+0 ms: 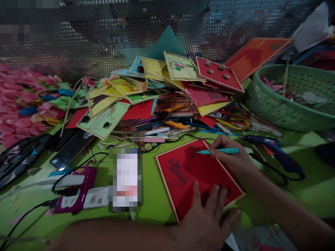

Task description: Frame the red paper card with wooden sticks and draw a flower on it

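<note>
A red card (167, 184) edged with thin pale wooden strips lies tilted on the green table, with dark line-drawn flowers (178, 170) on its left half. My left hand (206, 212) rests on the card's lower part, fingers spread and holding nothing. Pinched in my right hand (227, 153) is a light-blue marker pen (227, 150). Its tip is at a second dark flower drawing (194, 152) near the card's upper edge; whether it touches the surface I cannot tell.
Behind the card are piled framed colour cards (183, 66), scissors (232, 123) and pens. A glue gun (274, 150) and green basket (288, 115) stand right. A purple power strip (75, 195), a blurred-out screen (127, 179), a dark phone (69, 153) and pink paper petals (21, 101) lie left.
</note>
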A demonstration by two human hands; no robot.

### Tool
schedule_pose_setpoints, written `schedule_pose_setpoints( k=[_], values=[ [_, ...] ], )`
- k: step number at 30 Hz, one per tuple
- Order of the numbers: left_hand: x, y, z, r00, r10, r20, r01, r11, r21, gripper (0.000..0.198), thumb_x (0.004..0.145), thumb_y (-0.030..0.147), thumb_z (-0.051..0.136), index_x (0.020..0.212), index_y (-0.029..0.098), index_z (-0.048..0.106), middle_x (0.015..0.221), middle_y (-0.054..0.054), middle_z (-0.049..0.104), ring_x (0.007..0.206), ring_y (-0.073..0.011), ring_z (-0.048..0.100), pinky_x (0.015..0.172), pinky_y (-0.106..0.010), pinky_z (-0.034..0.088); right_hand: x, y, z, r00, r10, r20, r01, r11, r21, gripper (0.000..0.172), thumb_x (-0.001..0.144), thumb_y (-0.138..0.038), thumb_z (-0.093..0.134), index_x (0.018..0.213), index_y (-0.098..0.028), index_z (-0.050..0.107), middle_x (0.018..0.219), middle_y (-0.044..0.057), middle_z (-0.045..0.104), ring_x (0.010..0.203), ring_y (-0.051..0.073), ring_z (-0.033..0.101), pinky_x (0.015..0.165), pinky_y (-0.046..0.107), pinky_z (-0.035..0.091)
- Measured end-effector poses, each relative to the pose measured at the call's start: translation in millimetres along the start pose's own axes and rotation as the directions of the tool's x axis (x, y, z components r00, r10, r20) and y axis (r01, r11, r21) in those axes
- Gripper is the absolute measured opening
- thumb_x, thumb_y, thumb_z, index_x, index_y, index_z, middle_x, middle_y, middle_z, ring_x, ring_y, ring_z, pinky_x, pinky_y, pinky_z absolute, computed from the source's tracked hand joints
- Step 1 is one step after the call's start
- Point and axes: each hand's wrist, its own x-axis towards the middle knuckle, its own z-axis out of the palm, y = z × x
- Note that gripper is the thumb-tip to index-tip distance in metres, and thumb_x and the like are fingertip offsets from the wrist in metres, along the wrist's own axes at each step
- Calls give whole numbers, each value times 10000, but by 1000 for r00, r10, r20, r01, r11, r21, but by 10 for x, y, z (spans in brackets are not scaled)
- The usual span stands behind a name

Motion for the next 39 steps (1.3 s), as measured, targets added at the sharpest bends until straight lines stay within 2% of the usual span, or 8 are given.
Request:
schedule_pose_setpoints(
  k=[6, 15, 20, 24, 28, 33, 36, 39],
  values=[
    [-3, -15, -22, 1000, -10, -4, 10, 1000, 4, 451, 992, 323, 387, 1405, 363, 563, 1504, -96, 545, 1382, -347, 474, 1004, -658, 341, -5, 112, -26, 999, 33, -16, -31, 993, 115, 192, 779, -352, 761, 740, -231, 617, 685, -20, 605, 636, 163, 496, 600, 307, 373],
    [-7, 7, -14, 999, -11, 41, 11, 1000, 7, 460, 994, 320, 401, 1433, 364, 530, 1531, -120, 508, 1382, -357, 470, 1005, -659, 347, 31, 50, -50, 995, 42, -93, -12, 955, 296, 199, 733, -327, 805, 728, -228, 632, 639, -23, 596, 573, 134, 502, 531, 276, 365],
    [9, 2, -86, 997, -31, 70, 31, 999, 8, 465, 1009, 298, 372, 1449, 362, 510, 1523, -130, 514, 1376, -356, 490, 988, -651, 362, 49, 41, -80, 988, 39, -151, 9, 954, 301, 211, 716, -343, 818, 742, -227, 643, 645, -15, 597, 558, 132, 526, 491, 271, 352],
    [35, -20, -191, 986, -27, 167, 25, 1000, 18, 502, 1032, 264, 279, 1500, 370, 427, 1566, -100, 468, 1417, -325, 458, 1014, -635, 359, 58, 29, -114, 977, 69, -204, 0, 947, 320, 200, 671, -310, 831, 735, -231, 659, 655, -10, 607, 558, 129, 543, 481, 272, 320],
    [45, -42, -269, 971, -12, 240, 6, 1000, 27, 521, 1031, 265, 289, 1540, 358, 349, 1598, -103, 419, 1453, -321, 419, 1032, -628, 365, 58, -16, -132, 968, 81, -239, 5, 941, 339, 177, 642, -286, 827, 713, -235, 672, 660, 1, 601, 557, 140, 544, 500, 297, 304],
    [46, -48, -314, 967, -17, 256, -6, 996, 91, 530, 1035, 242, 253, 1544, 365, 337, 1655, -70, 319, 1529, -291, 287, 1078, -631, 295, 49, -23, -161, 966, 78, -246, 14, 937, 350, 140, 652, -262, 805, 723, -247, 686, 682, 17, 594, 563, 161, 550, 525, 321, 285],
    [36, -40, -317, 969, 1, 246, -29, 993, 112, 536, 1037, 236, 226, 1551, 345, 333, 1657, -62, 315, 1530, -270, 286, 1125, -610, 226, 49, -8, -193, 967, 75, -242, 14, 938, 348, 126, 662, -259, 801, 711, -243, 686, 676, 24, 583, 560, 166, 553, 526, 327, 276],
    [7, -29, -305, 977, 42, 210, -58, 996, 70, 527, 1029, 270, 270, 1544, 343, 351, 1651, -74, 324, 1521, -270, 305, 1116, -606, 261, 57, -6, -214, 968, 70, -242, 19, 937, 348, 116, 672, -256, 797, 709, -238, 689, 685, 29, 588, 560, 166, 559, 517, 322, 288]
  ],
)
